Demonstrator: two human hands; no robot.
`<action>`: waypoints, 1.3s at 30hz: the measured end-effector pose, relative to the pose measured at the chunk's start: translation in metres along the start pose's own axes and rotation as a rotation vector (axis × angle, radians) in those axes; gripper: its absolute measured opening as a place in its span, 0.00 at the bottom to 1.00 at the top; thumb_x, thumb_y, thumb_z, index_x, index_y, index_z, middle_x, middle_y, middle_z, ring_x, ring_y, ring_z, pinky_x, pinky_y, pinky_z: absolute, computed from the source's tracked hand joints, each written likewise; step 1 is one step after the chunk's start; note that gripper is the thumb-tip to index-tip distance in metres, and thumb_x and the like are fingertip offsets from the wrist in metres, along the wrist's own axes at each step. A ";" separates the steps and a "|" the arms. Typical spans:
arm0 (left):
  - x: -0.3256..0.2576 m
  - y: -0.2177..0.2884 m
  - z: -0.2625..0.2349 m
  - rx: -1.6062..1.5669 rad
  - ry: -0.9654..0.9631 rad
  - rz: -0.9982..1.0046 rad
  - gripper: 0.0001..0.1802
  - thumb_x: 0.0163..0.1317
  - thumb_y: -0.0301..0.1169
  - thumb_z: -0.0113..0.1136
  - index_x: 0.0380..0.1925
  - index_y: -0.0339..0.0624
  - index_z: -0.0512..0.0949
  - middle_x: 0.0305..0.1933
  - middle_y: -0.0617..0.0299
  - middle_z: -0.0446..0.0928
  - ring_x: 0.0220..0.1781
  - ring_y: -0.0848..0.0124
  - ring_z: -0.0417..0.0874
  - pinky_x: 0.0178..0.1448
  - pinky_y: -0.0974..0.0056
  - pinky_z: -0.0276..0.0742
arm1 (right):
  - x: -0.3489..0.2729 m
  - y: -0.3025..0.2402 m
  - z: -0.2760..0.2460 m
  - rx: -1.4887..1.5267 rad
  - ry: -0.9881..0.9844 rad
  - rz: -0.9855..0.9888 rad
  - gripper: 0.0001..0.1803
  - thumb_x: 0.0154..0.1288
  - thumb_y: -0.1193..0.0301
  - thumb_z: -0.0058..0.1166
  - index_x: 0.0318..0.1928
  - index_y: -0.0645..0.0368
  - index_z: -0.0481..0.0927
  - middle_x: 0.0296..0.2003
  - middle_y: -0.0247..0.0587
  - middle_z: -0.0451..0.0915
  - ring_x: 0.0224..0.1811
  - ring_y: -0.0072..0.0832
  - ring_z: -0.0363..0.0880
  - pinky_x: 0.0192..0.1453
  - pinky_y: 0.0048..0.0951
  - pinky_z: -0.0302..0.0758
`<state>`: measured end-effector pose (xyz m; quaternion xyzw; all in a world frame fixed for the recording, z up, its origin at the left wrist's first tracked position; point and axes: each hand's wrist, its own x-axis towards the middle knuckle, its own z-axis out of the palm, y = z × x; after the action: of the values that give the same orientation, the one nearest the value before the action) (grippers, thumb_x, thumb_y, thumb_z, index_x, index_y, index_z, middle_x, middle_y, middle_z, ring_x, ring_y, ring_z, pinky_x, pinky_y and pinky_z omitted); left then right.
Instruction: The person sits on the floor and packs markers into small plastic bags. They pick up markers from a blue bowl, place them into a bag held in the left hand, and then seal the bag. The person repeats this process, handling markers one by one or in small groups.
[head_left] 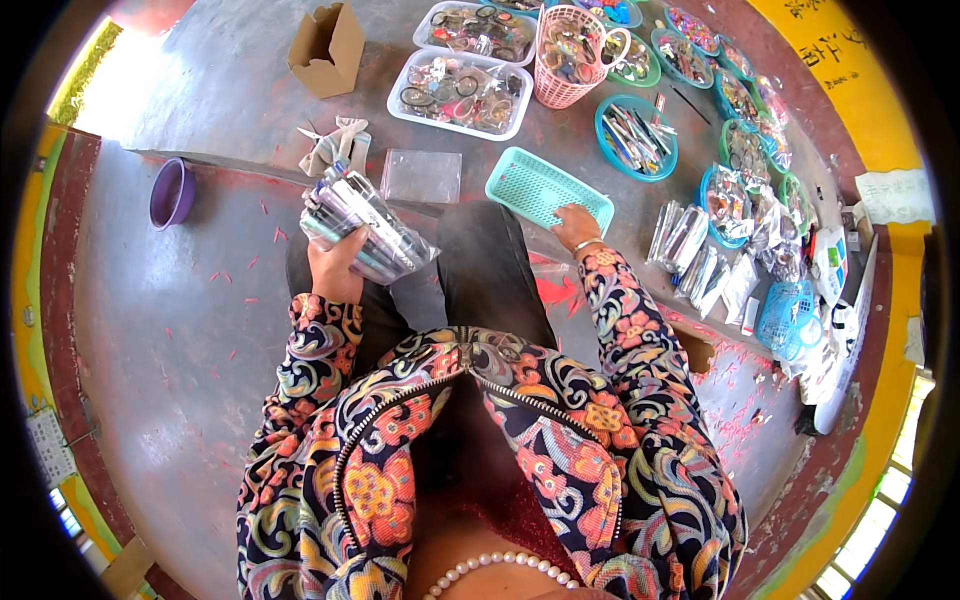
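Pens (362, 222) at ten o'clock: left hand (338, 264) grips them, most fingers hidden. At two, right hand (576, 228) touches turquoise basket (535, 186); finger closure unclear.

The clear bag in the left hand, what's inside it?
Lots of pens show through the clear bag. The left hand covers part of it; pens deeper inside are hidden.

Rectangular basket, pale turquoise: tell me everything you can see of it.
The rectangular basket is shallow and open-topped, apparently plastic, with a smooth rim and a floor full of small holes; no contents show. It sits upright at a slant over the grey raised surface, its long sides running from far left to near right. The right hand grips its near right end. Whether it is slightly lifted is unclear.
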<state>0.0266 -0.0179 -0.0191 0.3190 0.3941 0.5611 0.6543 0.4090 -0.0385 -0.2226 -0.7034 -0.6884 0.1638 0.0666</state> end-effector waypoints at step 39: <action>0.003 -0.001 -0.018 0.040 -0.060 0.029 0.21 0.48 0.20 0.57 0.45 0.36 0.70 0.40 0.60 0.75 0.42 0.68 0.77 0.47 0.63 0.72 | 0.027 -0.028 -0.042 -0.198 -0.076 -0.004 0.09 0.42 0.69 0.50 0.22 0.60 0.80 0.25 0.52 0.78 0.30 0.46 0.78 0.37 0.42 0.74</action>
<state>0.0122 -0.0152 -0.0294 0.3544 0.3807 0.5525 0.6513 0.3957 -0.0049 -0.1778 -0.6986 -0.7046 0.1215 -0.0291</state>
